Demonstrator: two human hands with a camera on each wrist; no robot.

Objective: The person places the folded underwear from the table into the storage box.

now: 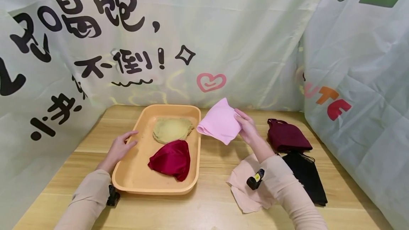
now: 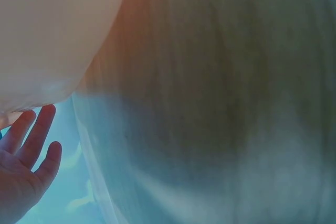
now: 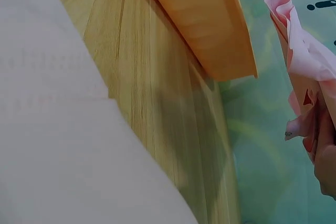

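My right hand [image 1: 247, 125] pinches a folded pink cloth piece [image 1: 222, 121] by its right edge, holding it above the table just right of the tray. In the right wrist view the cloth [image 3: 310, 51] shows a beige inner side and what looks like a small label. My left hand [image 1: 121, 146] rests at the left rim of the orange plastic tray [image 1: 127, 176], fingers fairly straight; in the left wrist view its fingertips [image 2: 48, 111] meet the tray's side. Inside the tray lie a folded olive-yellow cloth piece [image 1: 172, 130] and a shiny dark red one [image 1: 172, 160].
A pale pink cloth [image 1: 244, 187] lies crumpled under my right forearm. Farther right are a folded maroon garment with a strap [image 1: 287, 136] and a black garment with thin straps [image 1: 306, 178]. Printed fabric curtains [image 1: 249, 45] border the wooden table [image 1: 214, 173].
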